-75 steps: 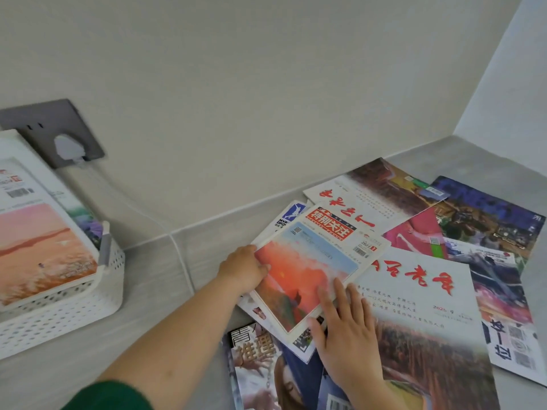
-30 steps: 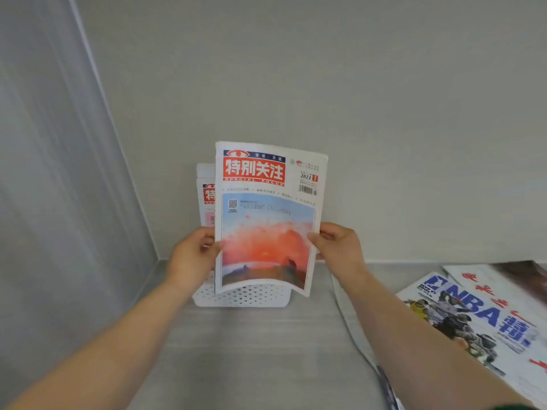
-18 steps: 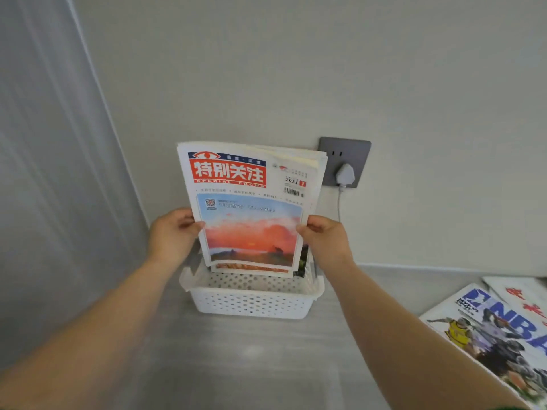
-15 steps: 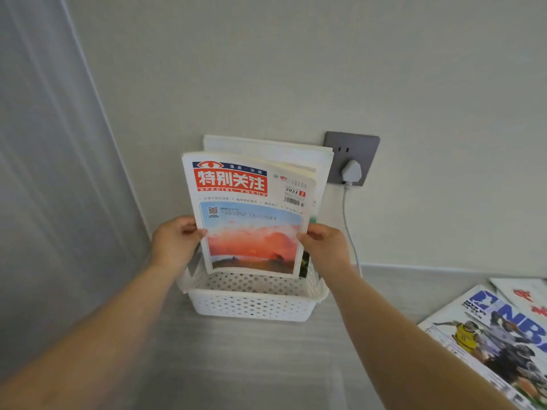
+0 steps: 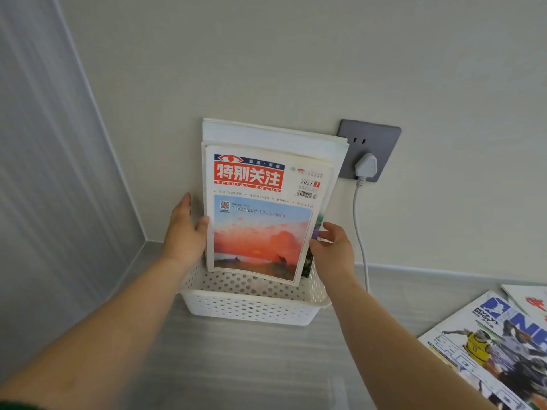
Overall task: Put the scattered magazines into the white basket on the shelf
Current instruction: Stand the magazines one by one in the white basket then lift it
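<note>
Both hands are open and hold nothing. The left hand (image 5: pixel 183 235) is flat, its thumb touching the sunset magazine (image 5: pixel 260 220). The right hand (image 5: pixel 333 247) has loose fingers at the other edge. Between them the magazine stands in the white basket (image 5: pixel 248 309), leaning on more magazines (image 5: pixel 266 134). An NBA magazine (image 5: pixel 497 347) lies far right of the right hand.

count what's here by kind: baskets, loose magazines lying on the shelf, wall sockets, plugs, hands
white basket: 1
loose magazines on the shelf: 2, the NBA magazine and the red-lettered magazine at the frame edge
wall socket: 1
plug: 1
hands: 2, left hand and right hand
total: 7
</note>
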A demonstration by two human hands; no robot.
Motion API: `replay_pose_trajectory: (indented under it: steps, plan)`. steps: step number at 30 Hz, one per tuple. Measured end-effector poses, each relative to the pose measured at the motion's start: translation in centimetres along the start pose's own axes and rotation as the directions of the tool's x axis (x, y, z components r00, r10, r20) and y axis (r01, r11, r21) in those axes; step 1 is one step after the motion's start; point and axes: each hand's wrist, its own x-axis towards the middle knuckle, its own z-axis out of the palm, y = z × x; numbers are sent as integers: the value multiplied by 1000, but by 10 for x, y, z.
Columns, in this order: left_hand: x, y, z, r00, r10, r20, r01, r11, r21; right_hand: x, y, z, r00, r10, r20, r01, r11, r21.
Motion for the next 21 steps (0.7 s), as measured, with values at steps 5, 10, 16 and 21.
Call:
replay_pose_trajectory:
  steps: [5, 10, 16, 21]
  plan:
    - [2, 7, 8, 986, 44, 158, -47, 999, 18, -4, 1, 2, 991, -29, 127, 33, 999, -33]
    - [4, 13, 7, 983, -3, 181, 4, 1000, -1, -5, -2, 1, 975, -47, 219, 42, 999, 27]
    - [2, 17, 5, 978, 3, 208, -2, 1000, -5, -4, -3, 10, 962, -68, 263, 63, 998, 30]
    - [-8, 17, 4, 992, -8, 129, 15, 999, -48, -8, 1, -1, 974, -131, 183, 130, 991, 22]
